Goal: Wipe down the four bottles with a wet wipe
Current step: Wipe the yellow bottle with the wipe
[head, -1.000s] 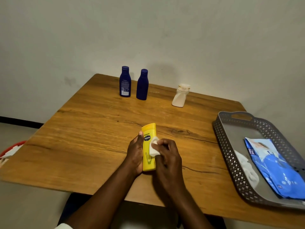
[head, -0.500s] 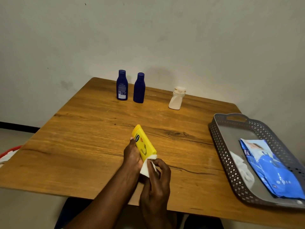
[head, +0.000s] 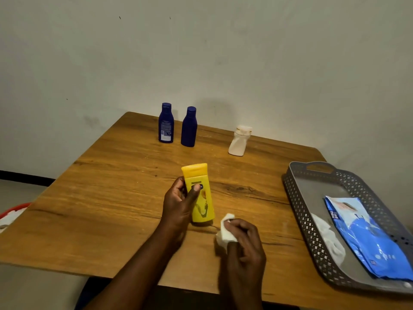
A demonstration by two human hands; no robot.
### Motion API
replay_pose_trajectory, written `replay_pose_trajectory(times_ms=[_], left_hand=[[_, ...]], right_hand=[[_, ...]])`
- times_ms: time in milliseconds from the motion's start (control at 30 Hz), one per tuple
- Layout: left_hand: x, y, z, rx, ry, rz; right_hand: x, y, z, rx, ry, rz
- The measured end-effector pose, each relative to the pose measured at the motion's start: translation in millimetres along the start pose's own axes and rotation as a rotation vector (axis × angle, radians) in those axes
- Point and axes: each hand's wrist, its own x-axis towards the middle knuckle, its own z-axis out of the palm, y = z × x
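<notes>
Plain wall behind, wooden worktop [head: 111,198] up front. Left hand [head: 178,202] has its grip wrapped round the yellow bottle [head: 201,198], standing it near the middle. Right hand [head: 243,240] pinches a crumpled wet wipe [head: 224,233] just beside the bottle's base, not touching it. Two blue bottles [head: 166,124] and a white bottle [head: 239,142] stand at the far edge. Grey basket [head: 297,198] on the right holds a blue wipes pack [head: 366,238].
</notes>
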Motion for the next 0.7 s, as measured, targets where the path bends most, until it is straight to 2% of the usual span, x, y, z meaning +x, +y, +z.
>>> replay_pose_trajectory(times_ms=[67, 233, 300, 467, 700], left_hand=[[-5.3, 6.2, 0.4, 0.066, -0.032, 0.036], [-17.5, 8.2, 0.7, 0.161, -0.13, 0.056], [-21.1, 5.6, -0.2, 0.208, -0.173, 0.109], [-22.9, -6.5, -5.9, 0.569, -0.2, 0.371], [-22.9, -21.4, -16.0, 0.694, -0.312, 0.51]], right_hand=[[11.0, -1.9, -9.1, 0.004, 0.026, 0.039], [32.1, -10.8, -21.7, -0.016, 0.057, -0.066], [34.6, -13.3, -21.9, -0.032, 0.046, -0.102], [26.9, -18.1, -20.8, -0.134, 0.017, -0.262], [16.8, -13.1, -14.9, -0.222, -0.063, -0.429]])
